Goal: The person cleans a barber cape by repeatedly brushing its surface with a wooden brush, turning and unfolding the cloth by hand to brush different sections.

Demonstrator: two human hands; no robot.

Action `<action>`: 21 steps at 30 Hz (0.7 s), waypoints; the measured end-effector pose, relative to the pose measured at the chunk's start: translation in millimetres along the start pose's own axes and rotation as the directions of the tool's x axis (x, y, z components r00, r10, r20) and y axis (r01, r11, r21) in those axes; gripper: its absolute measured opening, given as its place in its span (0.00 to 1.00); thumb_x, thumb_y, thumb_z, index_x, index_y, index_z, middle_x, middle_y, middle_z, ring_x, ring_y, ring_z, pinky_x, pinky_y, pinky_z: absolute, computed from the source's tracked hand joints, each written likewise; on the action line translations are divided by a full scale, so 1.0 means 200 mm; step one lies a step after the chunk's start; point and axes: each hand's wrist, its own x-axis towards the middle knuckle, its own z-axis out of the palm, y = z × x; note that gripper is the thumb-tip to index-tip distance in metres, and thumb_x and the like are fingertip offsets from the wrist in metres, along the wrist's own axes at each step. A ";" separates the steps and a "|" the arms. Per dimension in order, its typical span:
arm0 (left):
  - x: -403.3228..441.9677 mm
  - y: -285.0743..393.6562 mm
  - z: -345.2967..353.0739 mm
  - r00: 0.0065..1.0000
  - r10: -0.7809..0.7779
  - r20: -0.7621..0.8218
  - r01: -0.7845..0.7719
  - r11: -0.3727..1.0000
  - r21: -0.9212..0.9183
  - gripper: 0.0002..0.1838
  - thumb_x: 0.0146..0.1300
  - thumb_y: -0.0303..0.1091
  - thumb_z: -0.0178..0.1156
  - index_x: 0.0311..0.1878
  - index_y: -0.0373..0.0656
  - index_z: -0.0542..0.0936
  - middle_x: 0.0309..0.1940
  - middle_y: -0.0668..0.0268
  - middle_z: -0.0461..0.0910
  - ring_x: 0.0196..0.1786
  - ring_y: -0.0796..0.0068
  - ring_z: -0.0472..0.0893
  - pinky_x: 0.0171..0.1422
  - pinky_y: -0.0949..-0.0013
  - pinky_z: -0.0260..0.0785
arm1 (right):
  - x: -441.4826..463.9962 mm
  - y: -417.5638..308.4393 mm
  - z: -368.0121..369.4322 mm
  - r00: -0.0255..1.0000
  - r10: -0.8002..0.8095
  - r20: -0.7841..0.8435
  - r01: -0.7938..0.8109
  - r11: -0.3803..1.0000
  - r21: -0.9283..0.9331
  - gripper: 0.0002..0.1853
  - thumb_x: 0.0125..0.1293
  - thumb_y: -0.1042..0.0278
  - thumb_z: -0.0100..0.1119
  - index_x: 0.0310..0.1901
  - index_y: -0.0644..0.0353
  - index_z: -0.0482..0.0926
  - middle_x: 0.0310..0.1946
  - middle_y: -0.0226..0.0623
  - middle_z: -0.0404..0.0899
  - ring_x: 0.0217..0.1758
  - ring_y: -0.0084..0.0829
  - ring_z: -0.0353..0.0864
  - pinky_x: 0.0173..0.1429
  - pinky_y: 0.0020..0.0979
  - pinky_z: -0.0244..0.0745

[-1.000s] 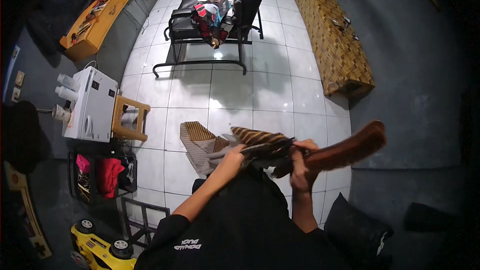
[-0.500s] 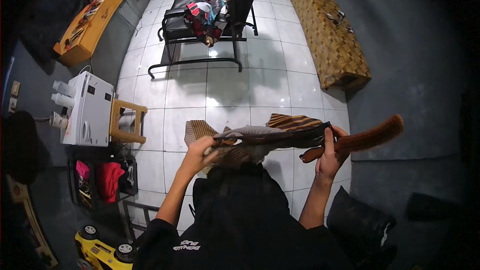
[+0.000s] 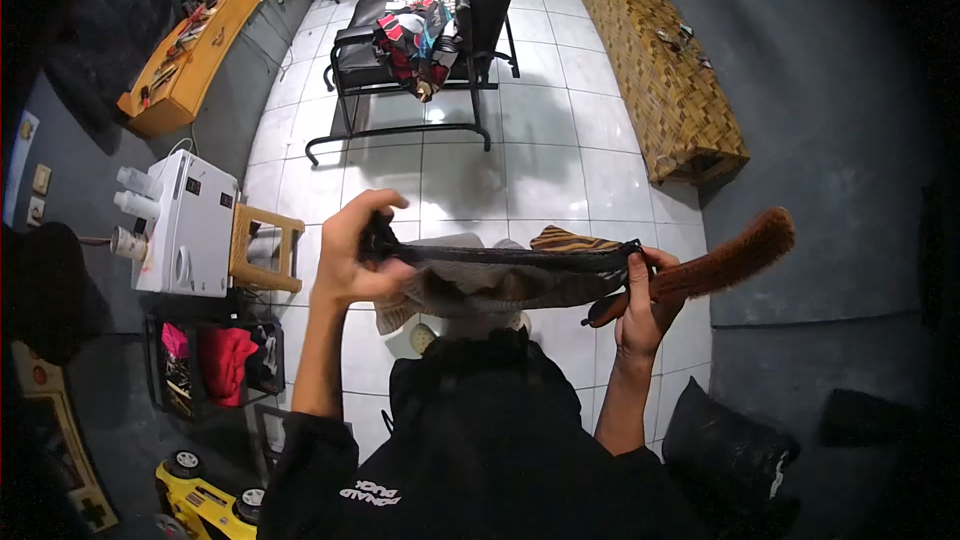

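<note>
A striped cloth [image 3: 510, 285] with a black edge is stretched between my two hands in front of my body. My left hand [image 3: 350, 250] is closed on its bunched black end, with thumb and forefinger spread. At the other end my right hand [image 3: 645, 305] pinches the black edge under its thumb. That same hand also keeps hold of a brush [image 3: 740, 255], its brown bristles pointing right and its wooden handle end showing left of the palm. Brown-and-black stripes [image 3: 570, 239] show on a fold behind the edge.
A black chair [image 3: 365, 55] with a pile of clothes [image 3: 420, 35] stands ahead. A woven bench [image 3: 655, 60] lies along the right wall. To the left are a small white fridge [image 3: 195, 225], a tan stool [image 3: 268, 245], a black crate [image 3: 215, 365] and a yellow toy car [image 3: 205, 500].
My left hand has moved up and left, its thumb and forefinger spreading, and the cloth's black edge is drawn straighter. My right hand stays on the cloth and brush, shifting slightly left.
</note>
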 end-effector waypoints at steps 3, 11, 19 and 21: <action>0.04 0.05 0.01 0.958 -0.104 0.266 -0.009 0.920 0.391 0.20 0.46 0.23 0.63 0.46 0.42 0.76 0.27 0.62 0.71 0.27 0.66 0.71 0.33 0.70 0.65 | 0.00 -0.02 -0.01 1.000 -0.023 -0.020 0.024 0.998 0.062 0.07 0.60 0.74 0.60 0.38 0.64 0.74 0.33 0.31 0.73 0.37 0.22 0.69 0.47 0.25 0.65; 0.14 0.20 -0.03 0.992 0.123 -0.016 -0.124 0.986 -0.115 0.20 0.38 0.10 0.48 0.37 0.35 0.77 0.40 0.60 0.74 0.40 0.72 0.76 0.50 0.73 0.66 | -0.02 -0.14 -0.02 0.998 -0.030 0.054 0.021 0.986 0.163 0.07 0.60 0.77 0.58 0.37 0.64 0.71 0.34 0.33 0.70 0.39 0.24 0.69 0.48 0.26 0.65; 0.11 0.48 -0.03 0.882 -0.135 0.451 0.261 0.938 -0.230 0.21 0.56 0.46 0.57 0.39 0.34 0.78 0.25 0.64 0.78 0.22 0.79 0.74 0.27 0.75 0.65 | 0.02 -0.23 -0.02 0.992 -0.067 0.110 0.050 0.987 0.155 0.06 0.60 0.78 0.56 0.38 0.64 0.70 0.34 0.33 0.69 0.38 0.23 0.71 0.46 0.24 0.67; 0.06 0.41 0.08 0.828 -0.108 0.551 0.194 0.976 -0.100 0.21 0.55 0.48 0.60 0.37 0.36 0.79 0.24 0.60 0.79 0.23 0.71 0.77 0.29 0.67 0.68 | 0.03 -0.14 -0.04 0.983 0.027 0.179 -0.029 1.000 0.007 0.08 0.60 0.77 0.58 0.41 0.64 0.71 0.35 0.34 0.72 0.38 0.24 0.72 0.45 0.24 0.68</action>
